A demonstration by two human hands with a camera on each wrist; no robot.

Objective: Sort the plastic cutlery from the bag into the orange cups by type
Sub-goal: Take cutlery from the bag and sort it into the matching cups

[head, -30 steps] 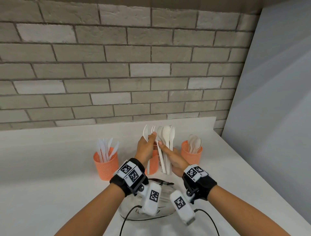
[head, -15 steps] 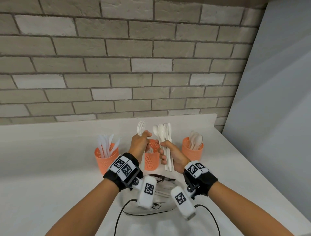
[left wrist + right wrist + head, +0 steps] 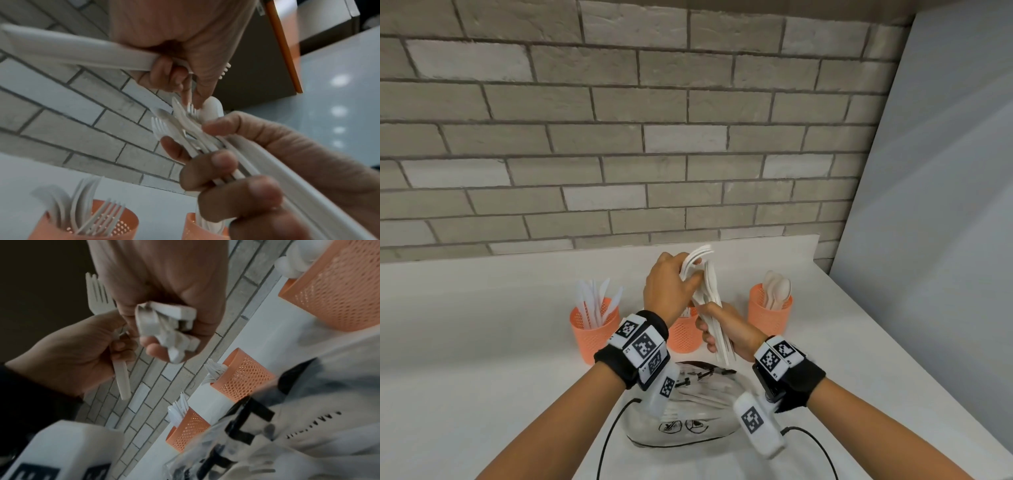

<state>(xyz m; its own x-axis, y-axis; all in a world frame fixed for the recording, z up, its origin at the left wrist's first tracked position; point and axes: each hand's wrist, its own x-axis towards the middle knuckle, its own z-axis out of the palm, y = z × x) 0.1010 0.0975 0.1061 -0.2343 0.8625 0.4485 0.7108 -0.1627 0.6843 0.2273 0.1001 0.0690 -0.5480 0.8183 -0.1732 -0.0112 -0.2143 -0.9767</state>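
Right hand (image 3: 729,330) grips upright cutlery bundle (image 3: 710,301), heads up.

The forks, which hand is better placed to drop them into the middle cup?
Left hand: it already holds forks just above the middle cup; right hand grips the mixed bundle.

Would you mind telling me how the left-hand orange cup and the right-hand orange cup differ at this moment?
The left orange cup holds white knives, blades pointing up and fanned apart; the right orange cup holds spoons, bowls up and bunched together. The knives look bright white, while the spoons look creamier. The left cup stands nearer the camera, the right cup farther back toward the wall. Both are orange perforated cups standing upright on the white counter.
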